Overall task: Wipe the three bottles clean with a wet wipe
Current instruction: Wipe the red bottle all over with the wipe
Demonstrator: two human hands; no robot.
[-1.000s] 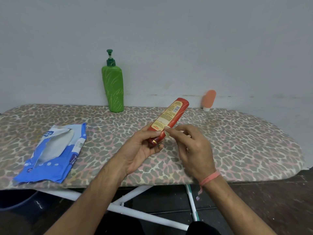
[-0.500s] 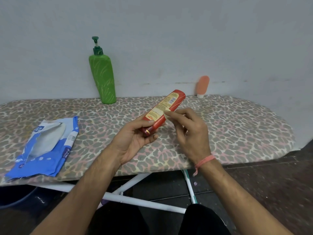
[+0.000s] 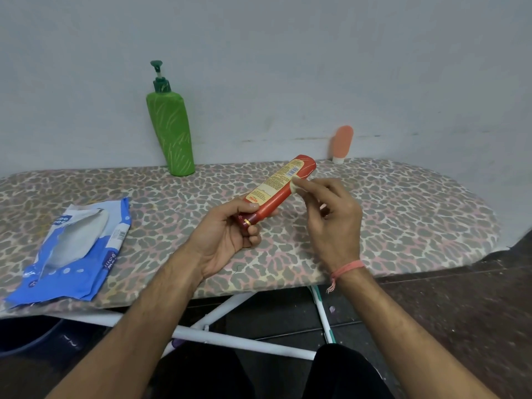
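soft, even indoor light falls from above, with faint shadows and no glare. the wall (image 3: 288, 53) looks dull grey. wide-angle bending curves the ironing board (image 3: 403, 220) edge; the floor (image 3: 460, 312) beneath is dim.

An ironing board (image 3: 403, 214) with a leopard-print cover stretches out under the grip and well off to both sides, its rounded end to the right. Behind it, beyond the grip, stands a plain grey wall (image 3: 288, 53). Below the grip, white metal legs (image 3: 230, 338) cross under the board over a dark floor (image 3: 475, 306). Down to the far left, a dark rounded tub (image 3: 26, 335) pokes out from beneath the board's edge.
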